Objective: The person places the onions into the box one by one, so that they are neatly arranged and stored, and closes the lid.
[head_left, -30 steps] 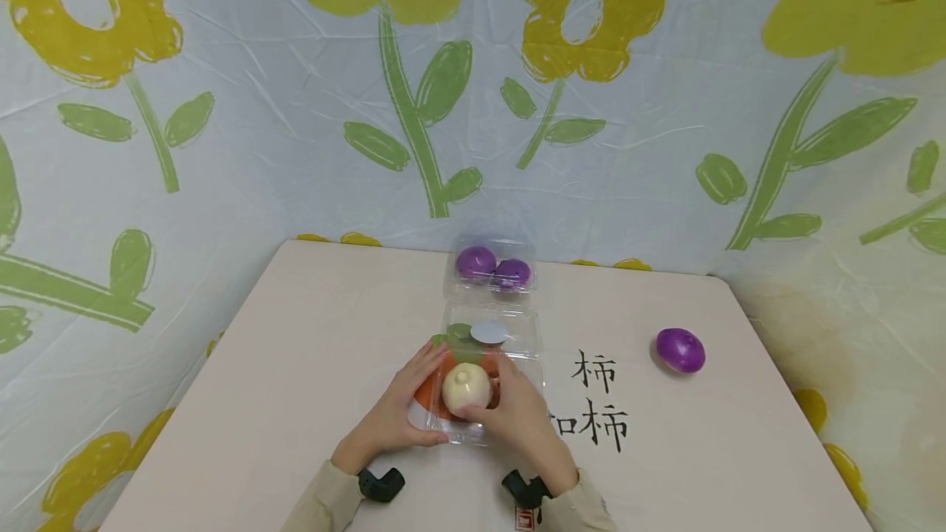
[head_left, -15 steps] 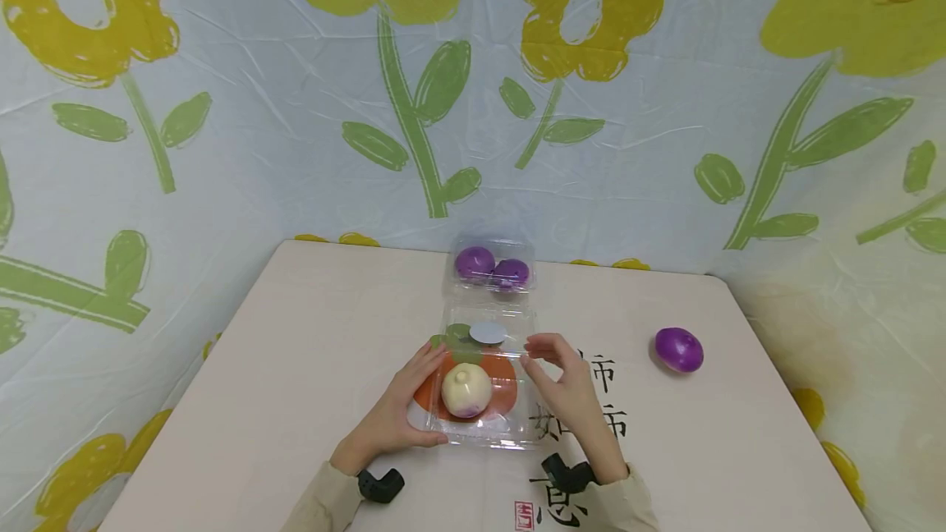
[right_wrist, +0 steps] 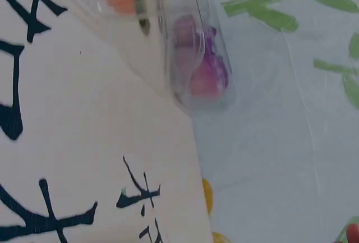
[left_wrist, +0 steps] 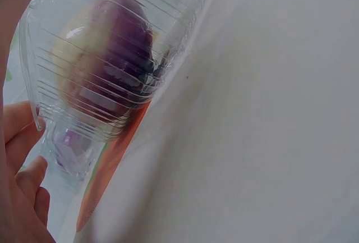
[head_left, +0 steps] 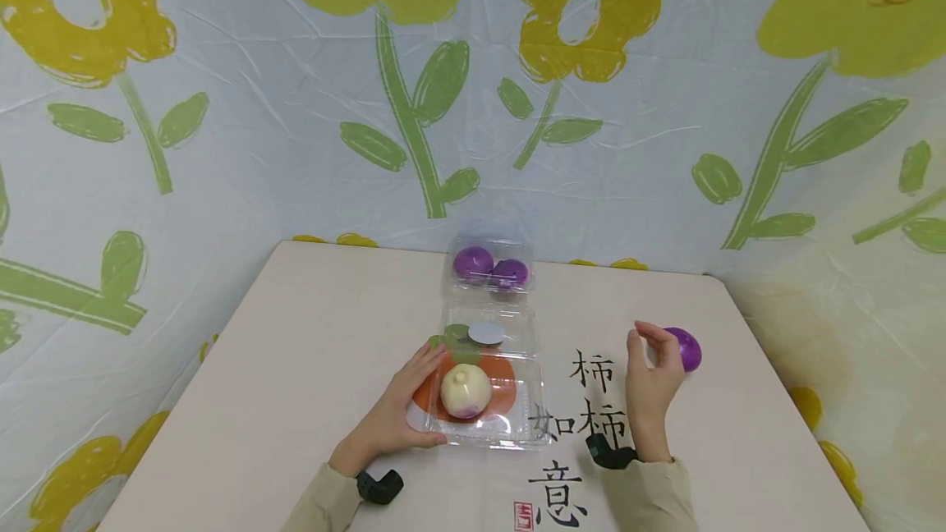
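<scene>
My left hand (head_left: 395,413) holds the left side of a clear plastic clamshell box (head_left: 523,425), thumb at its front corner and fingers along the rim. Inside lies one round, turnip-like vegetable (head_left: 466,391), cream with a nub on top. The left wrist view shows that same vegetable (left_wrist: 106,58) half purple through the ribbed plastic wall. My right hand (head_left: 654,380) hovers at the right with loosely bent fingers, nothing visible between them. Just behind it a purple vegetable (head_left: 687,349) sits on the table, partly hidden by the hand. No contact can be made out.
The box's lid (head_left: 517,331) lies folded back, away from me. Behind it, another clear box (head_left: 522,249) holds two purple vegetables (head_left: 474,263) near the far edge. The pale tabletop (head_left: 332,310) bears printed fruit and black characters (head_left: 594,368). A flowered cloth (head_left: 296,105) hangs behind.
My right hand has let go of the cream vegetable inside the box and swung right to beside the lone purple one. My left hand has stayed on the box.
</scene>
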`<state>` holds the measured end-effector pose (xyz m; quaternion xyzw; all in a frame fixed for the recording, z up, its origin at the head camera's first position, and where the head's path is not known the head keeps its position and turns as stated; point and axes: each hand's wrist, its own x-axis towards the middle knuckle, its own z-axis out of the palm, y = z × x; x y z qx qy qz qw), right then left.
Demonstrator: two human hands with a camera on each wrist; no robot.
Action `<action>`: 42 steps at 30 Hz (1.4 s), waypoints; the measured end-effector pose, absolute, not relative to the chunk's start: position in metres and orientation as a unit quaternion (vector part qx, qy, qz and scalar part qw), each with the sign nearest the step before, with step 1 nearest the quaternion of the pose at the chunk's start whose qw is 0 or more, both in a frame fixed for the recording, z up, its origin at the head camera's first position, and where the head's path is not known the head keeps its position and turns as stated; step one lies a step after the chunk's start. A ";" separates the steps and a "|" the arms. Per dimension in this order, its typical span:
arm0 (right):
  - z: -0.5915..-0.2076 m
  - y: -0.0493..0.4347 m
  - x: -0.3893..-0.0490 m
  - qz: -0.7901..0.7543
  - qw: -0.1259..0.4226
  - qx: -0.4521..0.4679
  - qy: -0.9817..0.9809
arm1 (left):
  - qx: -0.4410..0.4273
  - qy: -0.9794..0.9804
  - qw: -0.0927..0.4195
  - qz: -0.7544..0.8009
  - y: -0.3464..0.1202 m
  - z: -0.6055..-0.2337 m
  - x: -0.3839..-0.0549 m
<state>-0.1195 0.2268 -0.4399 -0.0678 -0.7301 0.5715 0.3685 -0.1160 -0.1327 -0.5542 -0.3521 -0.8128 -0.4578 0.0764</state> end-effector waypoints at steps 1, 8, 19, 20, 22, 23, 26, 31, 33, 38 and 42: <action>-0.442 0.232 -0.121 0.573 0.380 -0.085 -0.721 | -0.352 -0.813 0.076 -0.458 -0.133 -0.554 -0.116; -0.459 0.265 -0.128 0.603 0.425 -0.180 -0.650 | -0.351 -0.815 0.074 -0.456 -0.132 -0.551 -0.115; -0.502 0.311 -0.143 0.623 0.416 -0.267 -0.606 | -0.352 -0.813 0.074 -0.457 -0.133 -0.551 -0.115; -0.505 0.314 -0.144 0.627 0.402 -0.274 -0.608 | -0.351 -0.813 0.074 -0.458 -0.133 -0.551 -0.115; -0.512 0.319 -0.146 0.636 0.372 -0.284 -0.613 | -0.352 -0.813 0.074 -0.458 -0.133 -0.551 -0.115; -0.514 0.321 -0.147 0.639 0.357 -0.289 -0.617 | -0.351 -0.814 0.072 -0.458 -0.133 -0.551 -0.115; -0.520 0.325 -0.149 0.647 0.316 -0.298 -0.627 | -0.349 -0.815 0.070 -0.458 -0.133 -0.551 -0.114; -0.524 0.329 -0.149 0.656 0.260 -0.309 -0.638 | -0.343 -0.818 0.068 -0.457 -0.133 -0.552 -0.113; -0.525 0.330 -0.149 0.656 0.246 -0.306 -0.645 | -0.340 -0.819 0.066 -0.458 -0.132 -0.552 -0.113; -0.528 0.330 -0.150 0.645 0.237 -0.293 -0.665 | -0.338 -0.819 0.066 -0.460 -0.132 -0.552 -0.113; -0.531 0.331 -0.150 0.635 0.241 -0.294 -0.673 | -0.340 -0.818 0.068 -0.459 -0.132 -0.552 -0.115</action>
